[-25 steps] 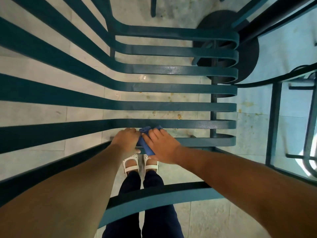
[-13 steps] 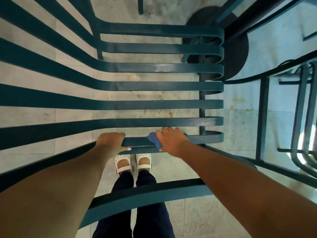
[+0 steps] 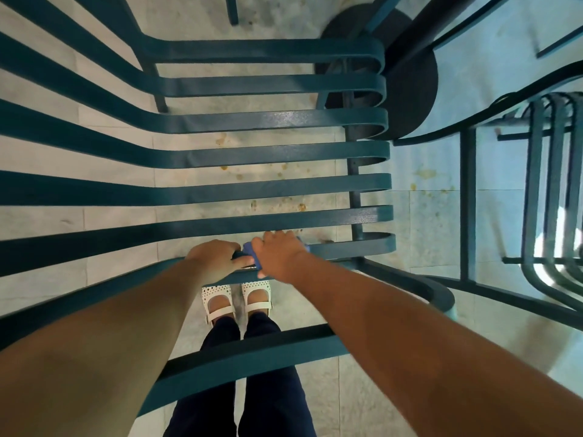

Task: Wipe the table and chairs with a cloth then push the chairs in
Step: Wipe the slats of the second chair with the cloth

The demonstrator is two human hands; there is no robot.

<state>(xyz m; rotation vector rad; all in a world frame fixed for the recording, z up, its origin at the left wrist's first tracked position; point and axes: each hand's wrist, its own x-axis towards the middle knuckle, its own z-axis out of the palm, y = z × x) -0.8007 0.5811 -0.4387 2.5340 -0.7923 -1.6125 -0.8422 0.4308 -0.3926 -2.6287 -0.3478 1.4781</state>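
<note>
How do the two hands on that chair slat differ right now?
The left hand grips the chair slat bare, with no cloth under it; the right hand covers the blue cloth and presses it onto the slat. The left hand sits nearer the chair's back, the right hand nearer the slat's rounded front end. Both rest on the same slat, almost touching.

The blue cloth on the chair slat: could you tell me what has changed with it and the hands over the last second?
The right hand slid the blue cloth right along the nearest slat, then back left beside the left hand; the cloth, bunched between both hands a second ago, now lies mostly under the right hand. The left hand kept gripping the slat, and the chair did not visibly move.
</note>
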